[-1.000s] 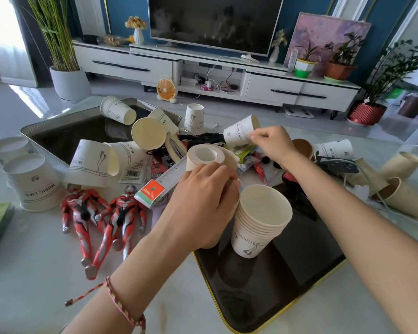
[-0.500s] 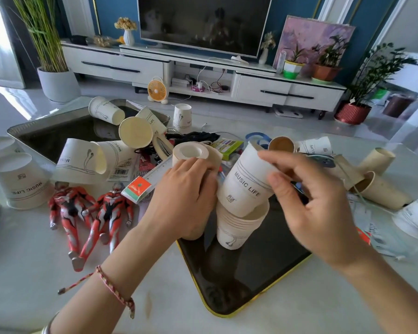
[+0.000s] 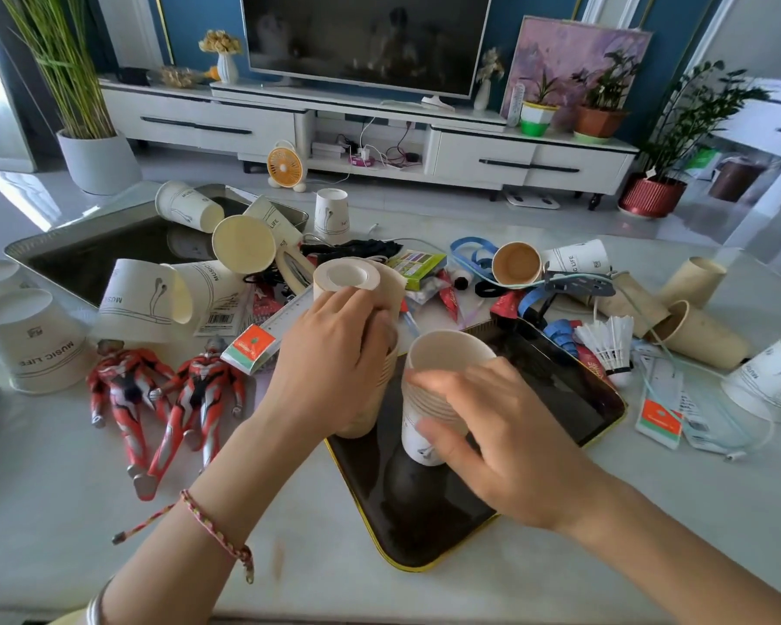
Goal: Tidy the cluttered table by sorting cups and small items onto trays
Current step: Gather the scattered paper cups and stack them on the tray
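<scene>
Where the worktop (image 3: 41,489) met the frame's left edge, at nine o'clock, two upturned cups (image 3: 32,340) stood base up. Behind them, at ten o'clock, sat a steel tray (image 3: 109,259) with a tipped cup (image 3: 186,205) lying at its far rim. Two red figures (image 3: 199,390) lay side by side just right of the upturned pair.

Near the centre, the left hand (image 3: 334,363) had its fingers curled round an inverted stack (image 3: 357,281) of cups, base uppermost, with its lower end at the left rim of the black tray (image 3: 560,390). At that stack's three o'clock, just beside it, the right hand (image 3: 492,444), slightly blurred, was wrapped round an upright stack (image 3: 447,354) that stood on the black tray.

Farther right, at two o'clock, a shuttlecock (image 3: 609,345) lay by the tray's far corner. Tan cups (image 3: 695,336) lay tipped on the worktop beyond it.
</scene>
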The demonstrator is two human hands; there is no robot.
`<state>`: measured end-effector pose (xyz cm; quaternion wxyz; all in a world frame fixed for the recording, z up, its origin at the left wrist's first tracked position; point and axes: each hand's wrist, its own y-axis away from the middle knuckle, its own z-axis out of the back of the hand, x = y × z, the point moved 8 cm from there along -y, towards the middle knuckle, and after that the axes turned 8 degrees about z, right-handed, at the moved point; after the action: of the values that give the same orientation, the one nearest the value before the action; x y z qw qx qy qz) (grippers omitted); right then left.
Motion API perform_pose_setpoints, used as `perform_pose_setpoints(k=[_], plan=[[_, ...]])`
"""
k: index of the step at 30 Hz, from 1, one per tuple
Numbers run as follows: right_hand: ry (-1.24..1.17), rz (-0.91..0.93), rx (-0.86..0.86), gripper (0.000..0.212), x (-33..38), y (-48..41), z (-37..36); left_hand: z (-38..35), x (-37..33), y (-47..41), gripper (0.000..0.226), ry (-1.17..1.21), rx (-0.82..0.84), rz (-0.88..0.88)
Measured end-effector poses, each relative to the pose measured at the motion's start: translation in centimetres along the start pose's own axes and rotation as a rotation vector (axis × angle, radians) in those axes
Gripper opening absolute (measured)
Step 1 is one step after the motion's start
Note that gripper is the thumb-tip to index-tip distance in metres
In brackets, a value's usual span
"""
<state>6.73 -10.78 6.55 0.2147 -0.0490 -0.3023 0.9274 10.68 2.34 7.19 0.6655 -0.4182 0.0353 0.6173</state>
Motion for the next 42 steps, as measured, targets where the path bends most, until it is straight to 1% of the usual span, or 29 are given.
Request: perform_pose_setpoints(k=[2, 5, 8, 9, 12, 15, 17, 19, 21, 22, 23, 25, 26, 29, 32, 35, 38, 40, 42], plan=[[0.09, 0.015, 0.016, 0.032, -0.2, 0.1, -0.8, -0.1, 0.0, 0.0, 0.047, -0.002, -0.002, 0.0], [0.134, -0.034, 0.01, 0.038, -1.8, -0.2, -1.2, -0.1, 0.1, 0.1, 0.044, 0.024, -0.003, 0.0], [0.06, -0.142, 0.047, 0.049, -4.1, -0.7, -1.9, -0.6, -0.2, 0.2, 0.037, 0.071, 0.021, -0.024], [0.01, -0.18, 0.068, 0.052, -4.7, -1.0, -2.2, -0.9, -0.4, 0.3, 0.038, 0.083, 0.035, -0.037], [-0.129, -0.28, 0.085, 0.048, -6.0, -2.0, -2.5, -1.8, -0.6, 0.3, 0.048, 0.111, 0.102, -0.04], [-0.142, -0.238, 0.063, 0.04, -5.8, -2.8, -2.3, -2.2, -0.6, 0.3, 0.049, 0.106, 0.111, -0.033], [-0.187, -0.218, 0.001, 0.035, -5.9, -3.1, -1.7, -2.2, -0.7, 0.4, 0.048, 0.075, 0.093, -0.041], [-0.177, -0.244, -0.127, 0.029, -7.3, -3.0, -0.2, -2.2, -0.7, 0.4, 0.047, 0.041, 0.087, -0.037], [-0.109, -0.339, -0.263, 0.025, -10.1, -2.6, 1.5, -2.3, -0.6, 0.3, 0.046, 0.02, 0.103, -0.006], [-0.056, -0.409, -0.284, 0.025, -11.9, -2.5, 2.1, -2.3, -0.6, 0.3, 0.047, 0.019, 0.104, 0.0], [0.034, -0.484, -0.24, 0.026, -13.8, -2.4, 2.2, -2.4, -0.6, 0.3, 0.048, 0.02, 0.096, -0.006], [0.281, -0.605, -0.002, 0.03, -17.8, -2.3, 1.5, -2.4, -0.7, 0.2, 0.048, 0.021, 0.087, -0.022], [0.372, -0.636, 0.124, 0.033, -19.5, -2.2, 0.9, -2.5, -0.7, 0.2, 0.045, 0.02, 0.09, -0.022], [0.482, -0.685, 0.393, 0.04, -24.5, -2.0, -0.6, -2.7, -0.8, 0.1, 0.044, 0.02, 0.106, -0.031], [0.512, -0.76, 0.571, 0.043, -28.0, -1.9, -1.9, -2.6, -1.0, 0.1, 0.047, 0.008, 0.107, -0.053], [0.559, -0.764, 0.673, 0.046, -29.1, -2.5, -3.0, -2.4, -1.1, 0.1, 0.045, 0.006, 0.105, -0.068], [0.584, -0.78, 0.721, 0.048, -29.5, -2.5, -3.5, -2.4, -1.1, 0.0, 0.044, 0.0, 0.106, -0.076], [0.599, -0.79, 0.707, 0.048, -29.4, -2.5, -3.6, -2.4, -1.1, 0.0, 0.044, -0.004, 0.108, -0.08], [0.602, -0.776, 0.636, 0.046, -29.0, -2.9, -3.2, -2.4, -1.1, 0.0, 0.046, -0.008, 0.114, -0.078]])
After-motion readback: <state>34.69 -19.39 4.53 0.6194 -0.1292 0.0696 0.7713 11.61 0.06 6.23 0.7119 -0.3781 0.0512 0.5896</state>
